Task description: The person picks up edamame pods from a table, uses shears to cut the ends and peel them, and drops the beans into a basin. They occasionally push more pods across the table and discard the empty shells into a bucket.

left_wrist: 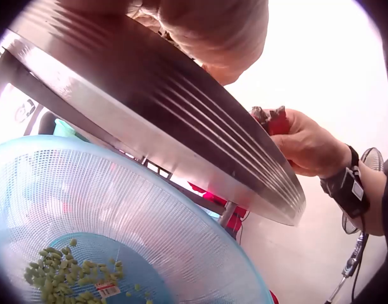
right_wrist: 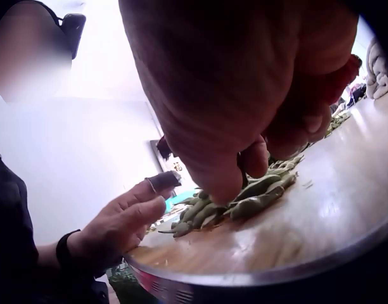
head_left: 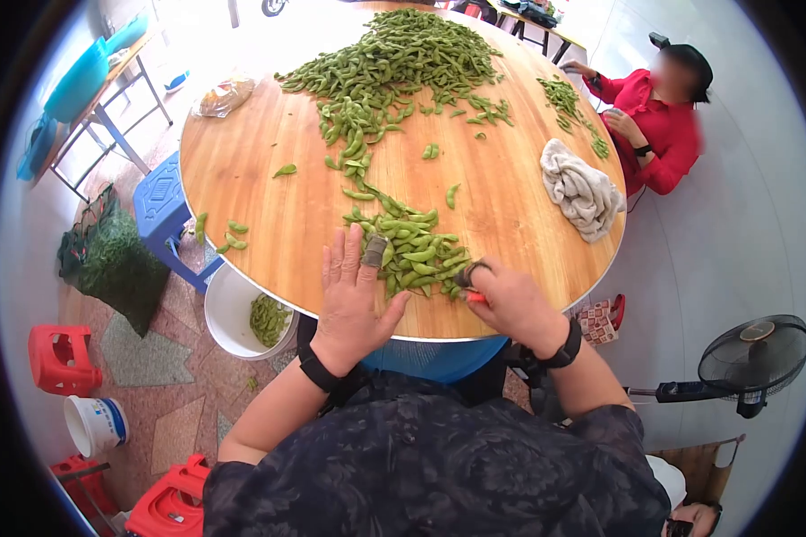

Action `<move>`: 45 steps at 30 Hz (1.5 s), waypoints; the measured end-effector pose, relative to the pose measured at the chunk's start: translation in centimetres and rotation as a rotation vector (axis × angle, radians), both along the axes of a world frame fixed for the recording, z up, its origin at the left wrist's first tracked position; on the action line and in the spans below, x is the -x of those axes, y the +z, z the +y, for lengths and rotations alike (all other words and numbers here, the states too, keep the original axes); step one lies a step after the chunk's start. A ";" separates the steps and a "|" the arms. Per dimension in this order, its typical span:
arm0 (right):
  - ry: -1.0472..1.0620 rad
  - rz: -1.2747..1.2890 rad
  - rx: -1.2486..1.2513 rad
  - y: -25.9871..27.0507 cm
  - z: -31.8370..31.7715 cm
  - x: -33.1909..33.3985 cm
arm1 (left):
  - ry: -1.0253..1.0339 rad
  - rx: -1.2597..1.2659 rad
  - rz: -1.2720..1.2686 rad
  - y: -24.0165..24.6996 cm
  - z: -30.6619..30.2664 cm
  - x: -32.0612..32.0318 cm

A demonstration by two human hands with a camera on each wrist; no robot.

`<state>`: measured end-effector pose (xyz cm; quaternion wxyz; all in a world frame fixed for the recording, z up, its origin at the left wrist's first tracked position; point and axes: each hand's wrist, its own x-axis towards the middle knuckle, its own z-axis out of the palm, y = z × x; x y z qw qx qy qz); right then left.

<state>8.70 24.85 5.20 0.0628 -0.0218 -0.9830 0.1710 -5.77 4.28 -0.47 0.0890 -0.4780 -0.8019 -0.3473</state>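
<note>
My left hand (head_left: 354, 300) lies with straight, spread fingers at the left side of a small heap of edamame pods (head_left: 421, 249) near the table's front edge. A dark wrap (head_left: 374, 251) covers one of its fingers. At the heap's right side, my right hand (head_left: 515, 304) has its fingers curled around a small red object (head_left: 477, 297); most of this object is hidden in the grip, and I cannot tell its kind. Pods (right_wrist: 260, 196) lie just under that hand in the right wrist view. A trail of pods links the heap to a large pile (head_left: 403, 63) farther back.
Below the table edge is a blue mesh basket (left_wrist: 200, 253) with shelled beans (left_wrist: 67, 275) inside. A white bucket (head_left: 228, 327) with pods stands at left, beside a blue stool (head_left: 161, 201). A crumpled cloth (head_left: 582, 188) lies at right; a person in red (head_left: 663, 134) sits beyond.
</note>
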 end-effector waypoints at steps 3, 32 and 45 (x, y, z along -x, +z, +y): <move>0.030 0.016 -0.104 -1.2 -1.1 -0.8 | -0.064 -0.142 0.047 -0.4 -0.1 0.1; -0.257 0.038 1.402 -1.5 -3.4 -7.3 | -0.610 0.437 -0.953 -2.7 -3.9 -5.0; -0.105 -0.074 1.282 -1.0 -5.8 -5.2 | -0.714 -0.010 -1.883 0.2 -2.8 -5.8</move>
